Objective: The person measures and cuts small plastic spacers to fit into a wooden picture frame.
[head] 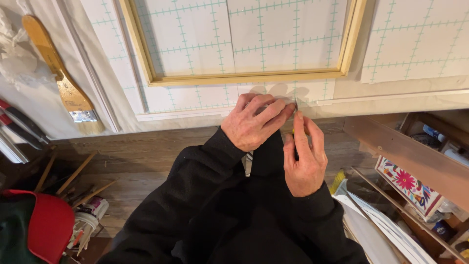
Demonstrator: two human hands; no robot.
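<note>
My left hand (254, 122) and my right hand (305, 156) meet at the front edge of a white work table (415, 100). My right hand is closed around a small thin tool (293, 131) with a yellow part showing by the thumb; its pale tip pokes up between the fingertips. My left hand's fingers curl over that same tip, and whether they grip it is hidden. Just beyond lies a light wooden frame (244, 78) on white paper with a green grid (195, 100). Black sleeves cover both arms.
A wide wooden-handled brush (63, 80) lies on the table at the left, with red-and-black tool handles (19, 124) beside it. Below are a wooden floor, sticks and a jar (90, 215), a red object (44, 225), shelves with a flowered box (410, 188) and white sheets (381, 225).
</note>
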